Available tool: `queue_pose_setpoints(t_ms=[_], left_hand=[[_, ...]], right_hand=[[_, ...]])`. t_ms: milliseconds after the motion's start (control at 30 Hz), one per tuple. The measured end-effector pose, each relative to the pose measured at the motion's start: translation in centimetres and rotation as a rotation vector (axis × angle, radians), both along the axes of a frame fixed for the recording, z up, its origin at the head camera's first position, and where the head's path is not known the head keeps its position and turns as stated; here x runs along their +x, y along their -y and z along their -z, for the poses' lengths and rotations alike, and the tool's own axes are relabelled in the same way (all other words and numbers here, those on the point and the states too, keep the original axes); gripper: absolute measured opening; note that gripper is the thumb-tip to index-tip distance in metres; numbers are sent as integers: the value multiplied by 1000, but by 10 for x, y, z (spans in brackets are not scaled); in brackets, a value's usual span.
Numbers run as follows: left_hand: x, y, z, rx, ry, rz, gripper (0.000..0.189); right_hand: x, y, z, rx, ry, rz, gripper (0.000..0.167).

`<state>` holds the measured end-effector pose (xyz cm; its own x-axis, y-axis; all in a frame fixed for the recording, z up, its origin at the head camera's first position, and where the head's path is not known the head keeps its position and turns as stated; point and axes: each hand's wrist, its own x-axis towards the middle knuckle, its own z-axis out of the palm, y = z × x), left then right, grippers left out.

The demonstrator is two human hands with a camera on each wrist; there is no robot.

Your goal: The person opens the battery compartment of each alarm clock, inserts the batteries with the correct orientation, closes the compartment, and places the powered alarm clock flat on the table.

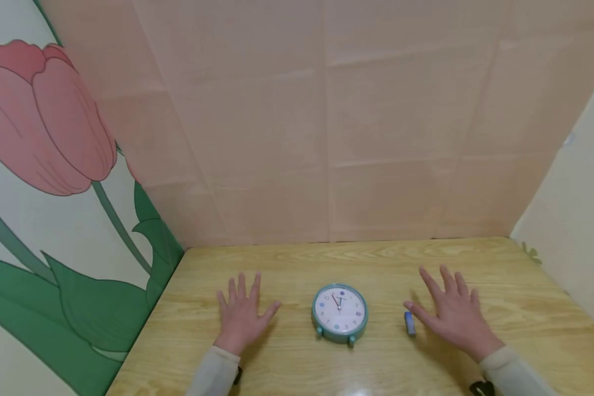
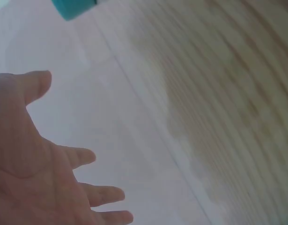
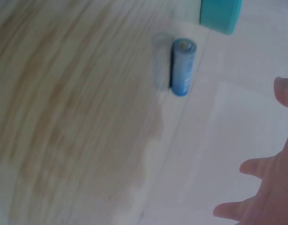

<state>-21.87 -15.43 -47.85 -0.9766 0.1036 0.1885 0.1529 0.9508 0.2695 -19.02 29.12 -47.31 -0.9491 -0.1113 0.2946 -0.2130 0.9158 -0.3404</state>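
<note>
A round teal alarm clock (image 1: 340, 313) lies face up on the wooden table, its white dial showing and two small feet toward the person. To its left the left hand (image 1: 243, 319) is held over the table with fingers spread, touching no object. On the other side the right hand (image 1: 452, 313) is also spread and holds nothing. Close by the right thumb, a blue battery (image 1: 410, 324) lies on the tabletop; the right wrist view shows this battery (image 3: 183, 68) with a metal end. Part of the teal clock (image 2: 73, 7) enters the left wrist view at the top.
The wood-grain table (image 1: 297, 264) ends at a wall covered by a creased pinkish sheet (image 1: 326, 137). A wall with a painted tulip (image 1: 49, 121) stands at the left, and a pale wall (image 1: 579, 220) at the right.
</note>
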Motion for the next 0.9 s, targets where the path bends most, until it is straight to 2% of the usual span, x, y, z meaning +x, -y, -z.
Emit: queue_pose_setpoints(t_ms=[200,400,633,900], left_hand=[[4,-14,-3,120,29,62,76],[6,-34,-7,144,40,61,74],[9,-52,-14,163,52,99,72],[16,-65,-16,219,162,162,71]], right_hand=[[1,19,-4,17,-41,-33,82],[2,43,-12,20,-15,-64,80],[2,62,-11,27,-62,-110,75],[5,79,-8,12,-71,-125,65]])
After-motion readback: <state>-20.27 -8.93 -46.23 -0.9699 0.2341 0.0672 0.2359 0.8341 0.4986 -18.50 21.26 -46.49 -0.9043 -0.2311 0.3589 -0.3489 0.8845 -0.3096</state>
